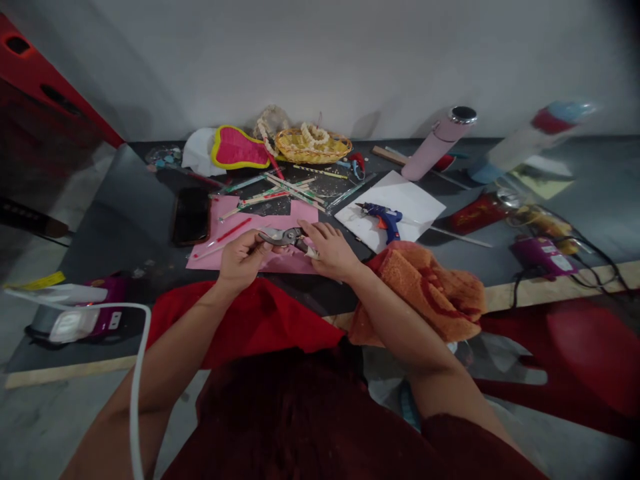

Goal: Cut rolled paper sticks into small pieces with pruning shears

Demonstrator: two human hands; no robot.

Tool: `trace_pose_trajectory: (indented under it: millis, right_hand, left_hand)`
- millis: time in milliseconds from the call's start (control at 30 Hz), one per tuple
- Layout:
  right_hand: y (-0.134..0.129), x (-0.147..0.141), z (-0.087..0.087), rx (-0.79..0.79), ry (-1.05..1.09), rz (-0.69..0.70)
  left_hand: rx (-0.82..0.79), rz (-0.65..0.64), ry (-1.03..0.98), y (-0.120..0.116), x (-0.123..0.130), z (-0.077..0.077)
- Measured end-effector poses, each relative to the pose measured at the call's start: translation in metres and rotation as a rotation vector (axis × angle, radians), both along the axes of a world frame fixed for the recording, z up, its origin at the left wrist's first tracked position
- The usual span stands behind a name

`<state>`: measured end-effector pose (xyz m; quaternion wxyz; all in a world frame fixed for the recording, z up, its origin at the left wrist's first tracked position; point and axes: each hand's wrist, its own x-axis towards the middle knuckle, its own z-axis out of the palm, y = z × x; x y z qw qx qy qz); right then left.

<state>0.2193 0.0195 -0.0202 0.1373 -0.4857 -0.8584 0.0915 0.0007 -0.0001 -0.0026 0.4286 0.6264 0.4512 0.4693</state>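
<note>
Pruning shears [289, 237] are held above a pink sheet [295, 263] near the table's front edge. My right hand [333, 252] is wrapped round their handles, with the blades pointing left. My left hand [244, 260] is closed at the blade end; whatever its fingertips pinch is too small to make out. A red stick [234, 229] lies on the pink sheet beyond my left hand. Several patterned paper sticks [280, 190] are scattered behind the sheet.
A blue glue gun [387, 219] rests on a white board [427, 200], right of my hands. An orange towel [430, 290] lies by my right forearm. Further back are a yellow basket [305, 150] and a pink bottle [433, 147]. A phone [192, 217] lies left. A white cable [137, 380] crosses near my left arm.
</note>
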Motion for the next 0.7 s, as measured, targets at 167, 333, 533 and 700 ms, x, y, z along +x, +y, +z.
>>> trace_pose_trajectory:
  millis: [167,333,533,700]
  right_hand:
    - [0.002,0.002,0.0,-0.024,0.018,0.036]
    - [0.004,0.005,-0.004,-0.034,0.059,0.08]
    - [0.008,0.009,-0.007,-0.012,0.096,0.151]
    - [0.007,0.009,-0.007,0.009,0.129,0.165]
  left_hand:
    - [-0.026,-0.03,-0.02,0.0,-0.002,-0.001]
    - [-0.153,-0.113,-0.172,0.003,-0.007,-0.005]
    - [-0.404,-0.216,-0.329,0.003,-0.007,0.002]
    - [-0.471,-0.245,-0.36,0.001,-0.006,0.008]
